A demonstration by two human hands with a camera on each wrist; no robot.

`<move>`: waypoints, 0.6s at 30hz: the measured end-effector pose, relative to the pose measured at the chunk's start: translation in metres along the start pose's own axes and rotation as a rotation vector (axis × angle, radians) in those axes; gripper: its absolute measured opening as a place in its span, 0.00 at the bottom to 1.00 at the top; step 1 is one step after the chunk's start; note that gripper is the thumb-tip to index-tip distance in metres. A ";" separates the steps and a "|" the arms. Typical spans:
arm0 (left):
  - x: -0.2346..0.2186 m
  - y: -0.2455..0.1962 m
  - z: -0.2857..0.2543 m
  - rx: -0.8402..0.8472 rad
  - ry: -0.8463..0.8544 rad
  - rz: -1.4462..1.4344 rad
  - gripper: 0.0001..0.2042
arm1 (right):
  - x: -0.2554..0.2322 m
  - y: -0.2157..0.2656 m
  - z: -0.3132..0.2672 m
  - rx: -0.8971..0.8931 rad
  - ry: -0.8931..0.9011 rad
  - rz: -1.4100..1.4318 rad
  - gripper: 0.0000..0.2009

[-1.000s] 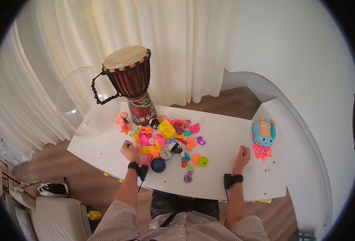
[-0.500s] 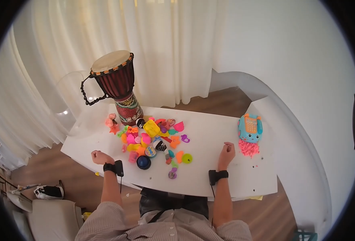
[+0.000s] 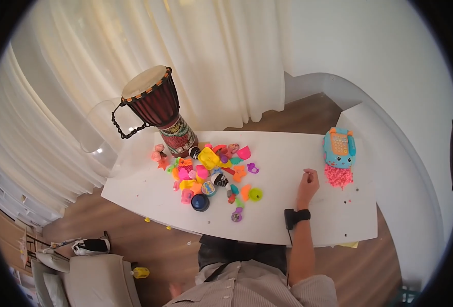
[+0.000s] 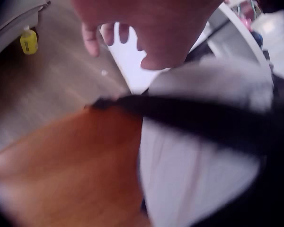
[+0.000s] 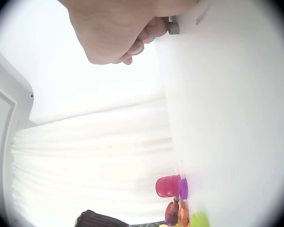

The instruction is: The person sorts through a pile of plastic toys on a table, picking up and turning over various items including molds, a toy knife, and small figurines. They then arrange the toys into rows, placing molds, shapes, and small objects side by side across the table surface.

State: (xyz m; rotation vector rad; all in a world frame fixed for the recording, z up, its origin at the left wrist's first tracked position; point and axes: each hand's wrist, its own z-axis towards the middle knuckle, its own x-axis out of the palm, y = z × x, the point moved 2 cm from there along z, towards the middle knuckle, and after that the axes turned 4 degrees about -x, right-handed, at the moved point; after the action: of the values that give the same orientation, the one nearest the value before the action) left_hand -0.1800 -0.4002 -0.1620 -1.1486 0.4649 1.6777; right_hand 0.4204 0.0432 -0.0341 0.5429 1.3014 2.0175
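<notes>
My left hand (image 4: pixel 151 28) hangs below the table's front edge beside my body. In the left wrist view its fingers (image 4: pixel 89 40) are spread and hold nothing. At the bottom of the head view only a blurred bit of it shows. My right hand (image 3: pixel 308 187) rests on the right part of the white table (image 3: pixel 282 153), fingers loosely curled with nothing visible in them. Nearest to it is a turquoise toy phone (image 3: pixel 338 153) on a heap of pink crumbly bits (image 3: pixel 339 176). In the right wrist view a small grey stub (image 5: pixel 173 28) shows right by the fingers.
Several bright toy pieces are heaped left of centre, among them a yellow mould (image 3: pixel 208 158), a dark blue round tub (image 3: pixel 200 202) and a green cup (image 3: pixel 255 194). Behind them stands a tall djembe drum (image 3: pixel 157 102). A beige chair (image 3: pixel 101 281) and a yellow bottle (image 3: pixel 141 272) are lower left.
My left hand has gone from beside the toys, off the table and down toward my body. The right hand stays on the table while the head view shifts.
</notes>
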 end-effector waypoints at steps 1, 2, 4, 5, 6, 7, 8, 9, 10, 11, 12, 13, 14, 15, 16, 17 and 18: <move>-0.002 0.009 -0.004 -0.015 0.022 0.004 0.03 | 0.000 0.000 0.000 0.011 0.003 -0.001 0.07; -0.004 0.017 -0.010 -0.034 0.045 0.009 0.03 | 0.001 0.000 0.000 -0.006 0.005 -0.009 0.07; -0.007 0.030 -0.026 -0.081 0.085 0.015 0.03 | 0.002 0.002 0.002 -0.020 0.020 -0.013 0.07; -0.013 0.031 -0.035 -0.110 0.104 0.020 0.04 | 0.001 0.002 0.002 -0.017 0.036 -0.020 0.06; -0.019 0.033 -0.044 -0.138 0.122 0.025 0.04 | 0.002 0.001 0.000 -0.013 0.051 -0.026 0.06; -0.023 0.033 -0.051 -0.164 0.139 0.028 0.04 | 0.004 0.001 -0.001 -0.009 0.062 -0.023 0.06; -0.025 0.030 -0.059 -0.190 0.158 0.026 0.04 | 0.003 0.000 0.000 0.001 0.058 -0.018 0.06; -0.025 0.025 -0.065 -0.212 0.176 0.020 0.04 | 0.003 -0.001 0.001 0.008 0.049 -0.015 0.07; -0.023 0.019 -0.069 -0.231 0.195 0.012 0.04 | 0.004 -0.002 0.001 0.006 0.050 -0.018 0.07; -0.020 0.013 -0.073 -0.247 0.216 0.003 0.05 | 0.003 -0.001 0.000 -0.002 0.039 -0.007 0.07; -0.017 0.006 -0.073 -0.259 0.235 -0.007 0.05 | 0.001 0.000 0.000 -0.010 0.024 0.003 0.07; -0.014 0.001 -0.071 -0.267 0.255 -0.016 0.05 | 0.000 0.001 0.000 -0.010 0.015 -0.001 0.07; -0.010 -0.002 -0.069 -0.273 0.272 -0.024 0.05 | -0.001 0.002 0.000 -0.004 0.024 -0.008 0.07; -0.004 -0.005 -0.065 -0.278 0.287 -0.032 0.05 | -0.001 0.003 0.000 0.002 0.033 -0.014 0.06; 0.000 -0.008 -0.063 -0.287 0.303 -0.039 0.06 | -0.001 0.004 0.000 0.003 0.025 -0.013 0.06; 0.003 -0.011 -0.065 -0.302 0.319 -0.044 0.06 | -0.001 0.004 0.000 0.002 0.028 -0.016 0.07; 0.007 -0.015 -0.068 -0.320 0.335 -0.050 0.06 | 0.000 0.005 -0.001 -0.001 0.035 -0.018 0.07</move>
State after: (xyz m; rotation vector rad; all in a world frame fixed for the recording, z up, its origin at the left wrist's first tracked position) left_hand -0.1351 -0.4412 -0.1966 -1.6769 0.3768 1.5565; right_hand 0.4187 0.0412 -0.0296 0.4958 1.3219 2.0216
